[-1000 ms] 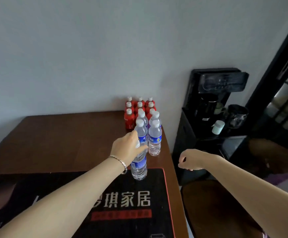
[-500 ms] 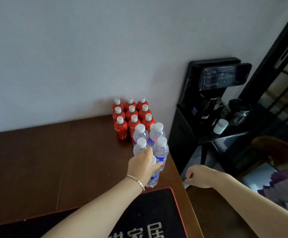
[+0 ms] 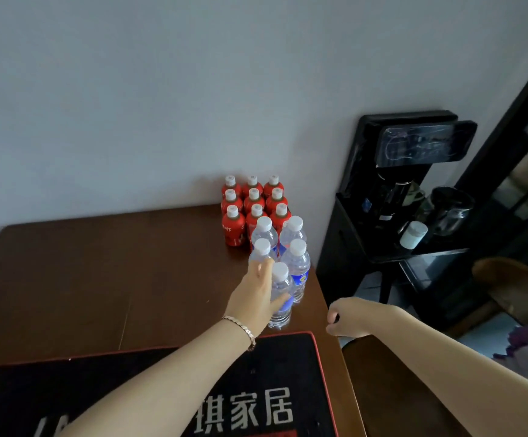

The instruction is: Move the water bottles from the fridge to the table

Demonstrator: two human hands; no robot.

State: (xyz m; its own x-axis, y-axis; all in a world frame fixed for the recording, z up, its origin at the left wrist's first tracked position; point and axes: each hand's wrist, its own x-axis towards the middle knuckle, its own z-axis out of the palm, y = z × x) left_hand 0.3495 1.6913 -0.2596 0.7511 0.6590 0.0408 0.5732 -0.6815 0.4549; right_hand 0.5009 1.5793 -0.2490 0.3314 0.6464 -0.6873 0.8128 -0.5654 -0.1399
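Grey wall (image 3: 130,89) backs our dark wooden table (image 3: 98,279), with a black mat (image 3: 272,367) printed in white characters nearest us. Off the table's right edge stands a black water dispenser (image 3: 407,190). Nine red bottles (image 3: 250,206) sit in three rows against the wall, and four clear water bottles (image 3: 297,266) stand just before them. Our left hand (image 3: 255,298) wraps its fingers round a fifth water bottle (image 3: 283,298), upright on the table beside the mat. Our right hand (image 3: 349,316) hangs loosely curled and empty past the table's edge.
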